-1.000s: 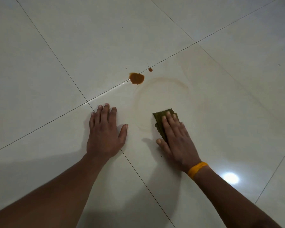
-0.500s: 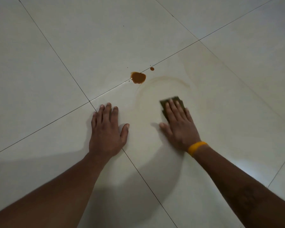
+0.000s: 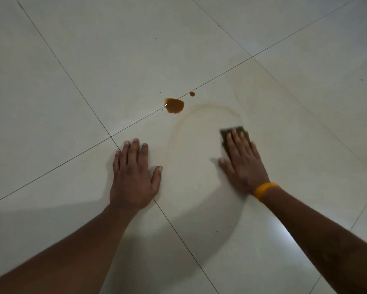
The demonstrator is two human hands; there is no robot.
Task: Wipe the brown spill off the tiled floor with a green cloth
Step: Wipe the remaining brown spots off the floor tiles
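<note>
A brown puddle (image 3: 174, 105) lies on the pale tiled floor (image 3: 93, 60) beside a grout line, with a small brown drop (image 3: 192, 94) just beyond it. A faint brown ring (image 3: 216, 107) curves from the puddle toward the right. My right hand (image 3: 243, 164) presses flat on a folded green cloth (image 3: 231, 132), whose far edge shows past my fingertips, to the right of the puddle. The cloth looks blurred. My left hand (image 3: 133, 177) rests flat on the floor, fingers spread, below the puddle and holding nothing.
Dark grout lines cross the floor and meet near my left fingertips (image 3: 111, 136). A yellow band (image 3: 264, 189) circles my right wrist. A bright light reflection (image 3: 284, 236) shines on the tile by my right forearm.
My right hand has slid the cloth away from me and to the right, up toward the faint ring. The left hand and the puddle stayed put.
</note>
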